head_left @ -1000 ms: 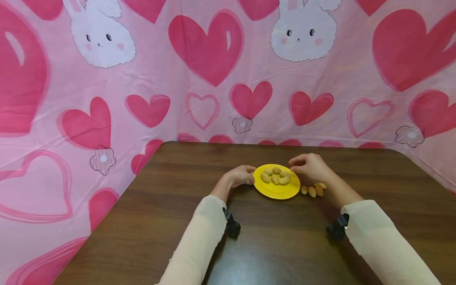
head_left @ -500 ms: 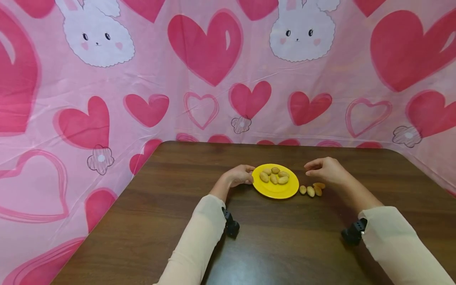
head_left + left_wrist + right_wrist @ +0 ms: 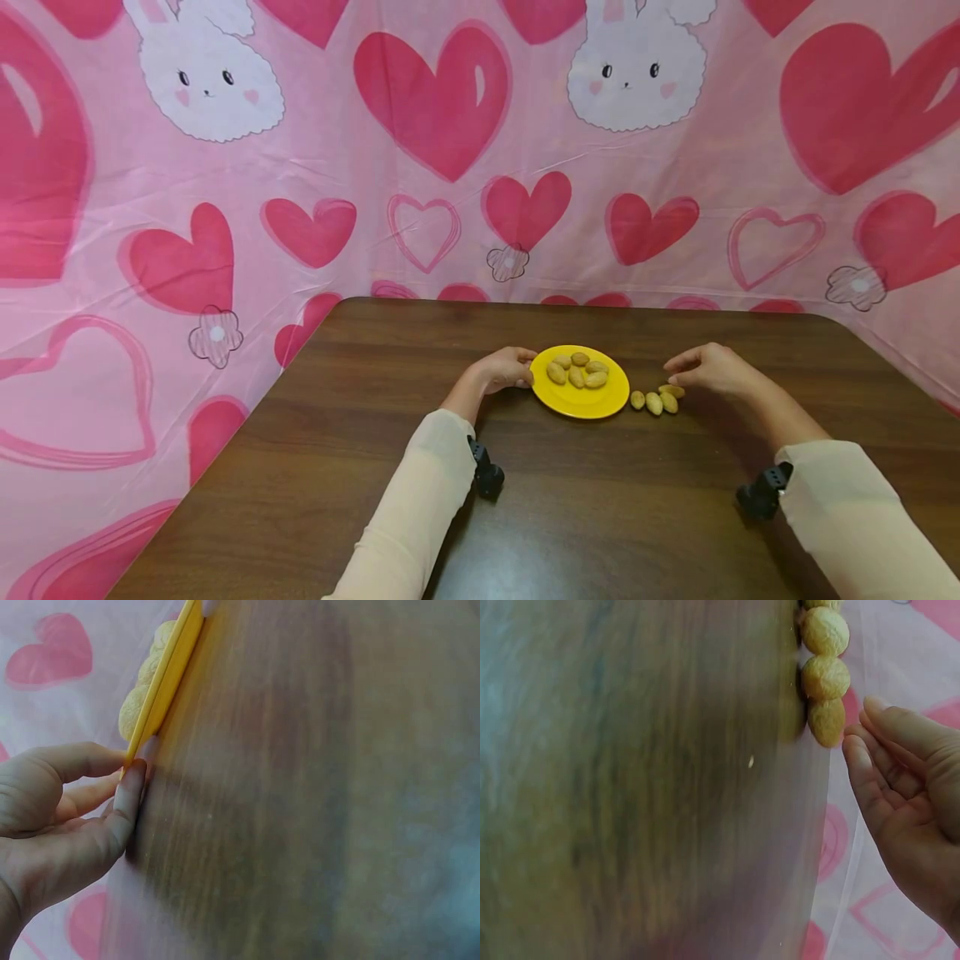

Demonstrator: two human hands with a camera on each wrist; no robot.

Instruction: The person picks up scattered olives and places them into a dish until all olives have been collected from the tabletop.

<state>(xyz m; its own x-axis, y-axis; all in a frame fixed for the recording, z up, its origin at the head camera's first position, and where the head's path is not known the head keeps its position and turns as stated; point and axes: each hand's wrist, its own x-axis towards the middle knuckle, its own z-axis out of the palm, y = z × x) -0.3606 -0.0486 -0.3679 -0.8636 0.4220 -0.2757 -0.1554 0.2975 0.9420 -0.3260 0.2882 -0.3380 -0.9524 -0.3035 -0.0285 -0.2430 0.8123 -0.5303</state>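
Observation:
A round yellow plate [image 3: 581, 404] sits on the table with several tan, oval, rough-shelled nuts [image 3: 576, 377] on it. At its left rim my left hand [image 3: 504, 371] pinches the edge, the thumb on one face and fingers on the other, as the left wrist view shows [image 3: 67, 802]. To the right of the plate lies a short row of several similar nuts [image 3: 654, 403]. My right hand [image 3: 716, 369] hovers just above and behind that row. In the right wrist view its fingertips [image 3: 861, 754] are parted and close beside the end nut [image 3: 827, 722], holding nothing.
The dark brown wooden table [image 3: 375, 467] has its far edge against a pink cloth [image 3: 427, 150] with hearts and rabbits. Each wrist carries a small black camera [image 3: 487, 475]. A tiny pale speck [image 3: 751, 761] lies on the table near the nuts.
My right hand has left the plate's right rim, moving right and then down toward the row of nuts. The left hand keeps its pinch on the plate.

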